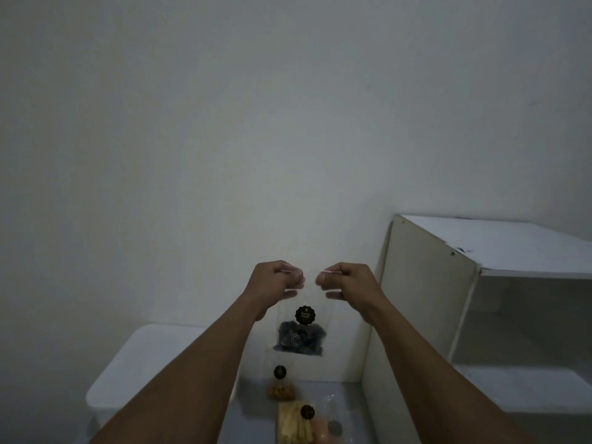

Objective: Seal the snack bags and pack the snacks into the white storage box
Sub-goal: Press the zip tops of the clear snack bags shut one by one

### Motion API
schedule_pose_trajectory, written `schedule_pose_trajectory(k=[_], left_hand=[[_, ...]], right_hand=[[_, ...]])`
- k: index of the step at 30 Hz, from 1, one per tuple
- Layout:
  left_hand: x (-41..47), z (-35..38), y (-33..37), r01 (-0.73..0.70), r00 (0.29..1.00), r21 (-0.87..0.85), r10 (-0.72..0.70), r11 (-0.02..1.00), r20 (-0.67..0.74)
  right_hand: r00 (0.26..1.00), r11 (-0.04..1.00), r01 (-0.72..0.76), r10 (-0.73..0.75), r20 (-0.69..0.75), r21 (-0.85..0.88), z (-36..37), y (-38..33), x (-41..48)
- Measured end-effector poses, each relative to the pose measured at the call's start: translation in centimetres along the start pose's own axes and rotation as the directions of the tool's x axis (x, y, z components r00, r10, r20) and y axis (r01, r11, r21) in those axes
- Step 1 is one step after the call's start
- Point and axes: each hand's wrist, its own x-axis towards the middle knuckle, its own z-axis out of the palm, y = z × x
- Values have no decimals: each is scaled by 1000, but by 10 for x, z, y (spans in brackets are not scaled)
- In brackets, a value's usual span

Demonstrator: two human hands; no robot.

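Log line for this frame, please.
left hand, right hand: pinching top edge | clear plastic bag of dark snacks: hanging upright | white storage box: lid on, lower left

Layout, every place reckoned from the storage box [150, 357].

1. Storage box: at my left, its right end partly behind my left forearm.
2. Held bag [301, 334]: right of the box and higher than it, hanging above the table [253, 408]. My left hand [275, 280] pinches the top corner nearer the box and my right hand [349, 282] the farther corner, the two hands apart.
3. Second bag [282, 387]: on the table just right of the box, below the held bag.
4. Third bag [296, 424]: on the table right of the box, nearer me than the second.
5. Fourth bag [330, 424]: beside the third, on its far side from the box.
6. Shelf unit [426, 283]: well right of the box, past all the bags.
7. Wall [224, 123]: behind the box.
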Motion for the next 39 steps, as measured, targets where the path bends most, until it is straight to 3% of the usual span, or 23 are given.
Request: schedule_pose_trajectory(k=[4,10,14,18,22,24,29,36,39], left_hand=[[0,8,5,-81,993,31,83,996,-81],[-5,9,15,-5,1000,36,4,999,29],[-1,9,16,-60,995,103,68,993,-73],[0,8,20,-98,985,103,111,990,-131],[-2,6,23,-29,998,-43,26,999,-56],[-3,4,23,-35,996,-95,27,995,-86],[0,2,20,-137,965,27,140,990,-221],[-8,1,28,-35,999,-26,36,999,9],[-6,3,28,-53,998,82,51,995,27]], right_hand=[[999,1000,4,-3,43,-20,-5,-6,-1],[996,985,89,-83,44,-145,-11,-17,2],[994,991,89,-82,73,-100,-7,-20,1],[999,998,25,-28,46,59,-7,-21,1],[996,996,85,-85,4,5,-12,-23,3],[995,995,104,-104,-6,-1,-13,-23,4],[996,999,44,-45,76,14,-8,-26,0],[990,975,133,-123,64,-178,-5,-37,0],[989,979,142,-136,54,-144,-1,-35,-1]])
